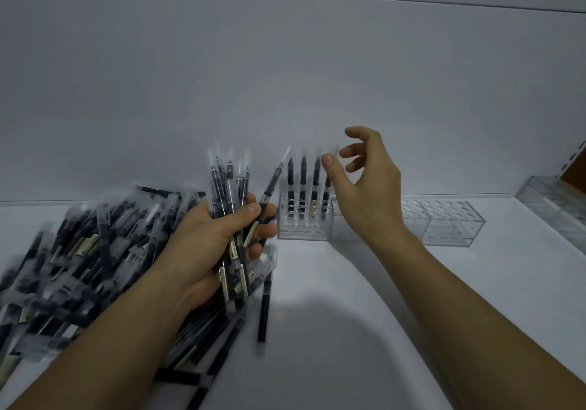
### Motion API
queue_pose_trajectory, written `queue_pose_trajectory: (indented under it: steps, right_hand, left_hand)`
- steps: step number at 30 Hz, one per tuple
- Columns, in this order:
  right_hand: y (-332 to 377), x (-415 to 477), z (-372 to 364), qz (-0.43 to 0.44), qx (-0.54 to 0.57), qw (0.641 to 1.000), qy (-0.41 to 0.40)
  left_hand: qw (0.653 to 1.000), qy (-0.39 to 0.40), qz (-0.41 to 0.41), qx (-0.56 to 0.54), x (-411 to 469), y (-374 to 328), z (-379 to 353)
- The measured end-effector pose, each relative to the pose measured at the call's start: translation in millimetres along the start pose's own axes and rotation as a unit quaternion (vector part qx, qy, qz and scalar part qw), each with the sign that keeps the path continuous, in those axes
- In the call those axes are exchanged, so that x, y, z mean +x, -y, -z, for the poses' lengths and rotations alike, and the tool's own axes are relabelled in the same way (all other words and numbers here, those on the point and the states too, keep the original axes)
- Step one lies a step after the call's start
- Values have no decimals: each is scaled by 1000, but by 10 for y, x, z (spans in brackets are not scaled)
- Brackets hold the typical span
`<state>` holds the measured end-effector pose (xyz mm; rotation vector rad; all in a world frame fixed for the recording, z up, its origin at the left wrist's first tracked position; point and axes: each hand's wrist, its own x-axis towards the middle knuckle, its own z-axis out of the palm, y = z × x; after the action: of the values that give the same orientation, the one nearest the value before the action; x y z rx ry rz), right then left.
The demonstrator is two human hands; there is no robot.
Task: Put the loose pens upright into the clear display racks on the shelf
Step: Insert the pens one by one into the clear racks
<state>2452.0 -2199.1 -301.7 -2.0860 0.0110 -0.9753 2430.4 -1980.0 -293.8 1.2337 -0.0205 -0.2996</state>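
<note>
A heap of loose pens (79, 267) covers the front left corner of the shelf (333, 330), spilling toward the front edge. Above it, the left hand (215, 238) grips a bundle of pens (228, 184), tips up. Just right of it, a single pen (263, 308) lies flat. At the back edge a clear rack (301, 225) holds four upright pens (302, 181). The right hand (364, 184) hovers beside them, fingers loosely spread, holding nothing, thumb close to the rightmost pen. More clear racks (453, 222) follow rightward; another rack (555, 200) lines the right edge.
</note>
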Motion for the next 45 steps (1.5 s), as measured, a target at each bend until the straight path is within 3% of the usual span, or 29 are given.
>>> queue_pose_trajectory:
  steps: [3,7,10,19,24,31,37,45]
  right_hand:
    - [184,-62,-9,14,70,997,-34]
    - [379,-171,-92,-94,209,969,93]
    - [401,-212,-146,-117,255,949,143]
    - [426,-241,-154,-124,309,933,136]
    - [433,-152,-50,-126,348,926,66]
    - [246,42,98,-102,273,956,-40]
    - [181,27,54,-12,143,989,-27]
    - [199,-22,-8,43,98,994,-8]
  left_hand:
    - [1000,5,-5,0,-8,-7,-3]
    - [999,14,-28,27,-23,-4,-8]
    - [997,23,-43,66,-28,-2,-7]
    - [996,10,-54,73,-22,10,-13]
    - [999,-33,-27,29,32,20,5]
    - [996,-80,-7,-26,101,-1,64]
    - [998,-62,-3,-32,98,1,62]
    - [997,-56,0,-53,46,-36,34]
